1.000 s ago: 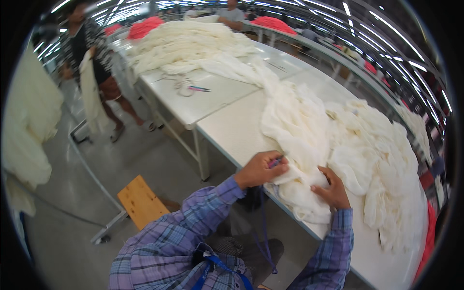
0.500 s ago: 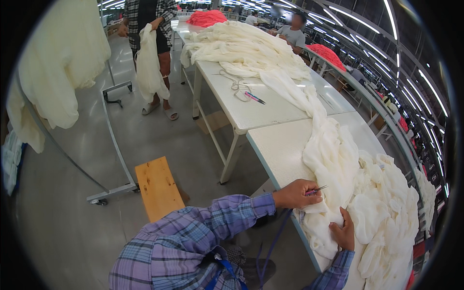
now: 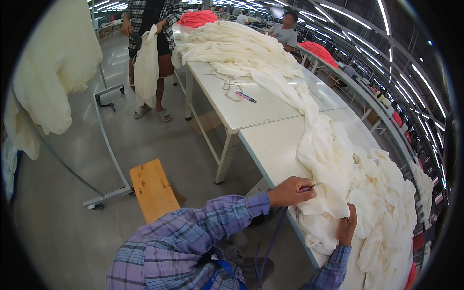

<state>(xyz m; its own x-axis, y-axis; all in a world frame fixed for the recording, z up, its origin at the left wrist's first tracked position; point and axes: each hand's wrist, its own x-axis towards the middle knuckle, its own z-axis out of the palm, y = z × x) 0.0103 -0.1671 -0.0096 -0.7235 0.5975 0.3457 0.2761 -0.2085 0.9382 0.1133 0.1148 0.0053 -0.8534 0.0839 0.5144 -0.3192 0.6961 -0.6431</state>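
Observation:
My left hand (image 3: 290, 191) is closed around what look like thread snips (image 3: 306, 189), with a pink-purple grip and a thin metal tip. They point right over a long cream fabric piece (image 3: 324, 159) on the white table. My right hand (image 3: 347, 225) is closed on the near part of this fabric; folds hide some of its fingers. A crumpled heap of the same cream fabric (image 3: 386, 203) lies to the right of it.
A pink and blue pen-like tool (image 3: 246, 97) and a cord (image 3: 228, 86) lie on the far table. A large cream pile (image 3: 237, 46) covers its back. A wooden stool (image 3: 153, 189) and a wheeled rack (image 3: 111, 150) stand left. A person holds cream cloth (image 3: 146, 72).
My right hand has turned and curled further into the fabric, lifting a fold. My left hand still holds the snips, nearly in place. The whole view has shifted slightly.

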